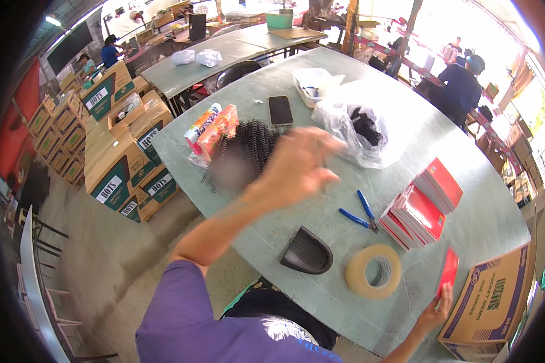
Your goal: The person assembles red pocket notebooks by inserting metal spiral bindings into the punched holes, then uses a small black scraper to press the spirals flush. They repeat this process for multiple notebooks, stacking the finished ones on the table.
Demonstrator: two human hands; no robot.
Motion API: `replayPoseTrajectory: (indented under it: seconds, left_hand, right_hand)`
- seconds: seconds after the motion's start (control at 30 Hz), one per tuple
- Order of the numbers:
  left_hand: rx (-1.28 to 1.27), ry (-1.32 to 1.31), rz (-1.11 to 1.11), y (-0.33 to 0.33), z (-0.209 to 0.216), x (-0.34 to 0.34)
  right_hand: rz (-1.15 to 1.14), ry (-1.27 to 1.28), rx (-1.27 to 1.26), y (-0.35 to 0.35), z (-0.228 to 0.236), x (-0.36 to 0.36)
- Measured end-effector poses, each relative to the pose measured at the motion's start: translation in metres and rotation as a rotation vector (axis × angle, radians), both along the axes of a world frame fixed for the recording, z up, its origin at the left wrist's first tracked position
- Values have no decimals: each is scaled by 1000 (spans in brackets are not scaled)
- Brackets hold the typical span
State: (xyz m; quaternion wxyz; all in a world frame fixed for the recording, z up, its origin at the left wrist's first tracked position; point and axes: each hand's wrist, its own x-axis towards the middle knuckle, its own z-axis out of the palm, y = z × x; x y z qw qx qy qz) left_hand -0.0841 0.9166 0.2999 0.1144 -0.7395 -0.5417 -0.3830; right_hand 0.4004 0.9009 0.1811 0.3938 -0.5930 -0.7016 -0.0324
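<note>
My right hand (436,313) is closed on a small red-covered notebook (449,270), held above the table's right side beside a cardboard box. My left hand (301,158) is raised over the table, next to a bunch of black spiral binding coils (246,145). Motion smears its fingers, so I cannot make out whether anything is in them. Stacks of red notebooks (424,212) stand to the right. Close to them lie blue-handled cutting pliers (364,215) and a roll of clear tape (355,275). A black, round-ended holder (309,253) sits near the front edge.
A clear plastic bag (351,145) with black contents, a white tub (309,91), a phone (280,111) and colourful packets (215,130) occupy the far side. The cardboard box (487,302) stands right. Stacked cartons (124,163) flank the table's left. Other people work in the background.
</note>
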Motion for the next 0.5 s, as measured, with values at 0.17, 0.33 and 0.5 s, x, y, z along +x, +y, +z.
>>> replayPoseTrajectory:
  seconds: [0.17,0.33,0.5]
  left_hand:
    - [-198,55,637,-43,-57,-208]
    - [-297,-8,755,-60,-114,-279]
    - [-275,63,933,-62,-108,-251]
  right_hand:
    - [179,-126,-488,-3,-9,44]
    - [590,136,-281,60,92,-175]
    - [916,104,-606,126,1,-372]
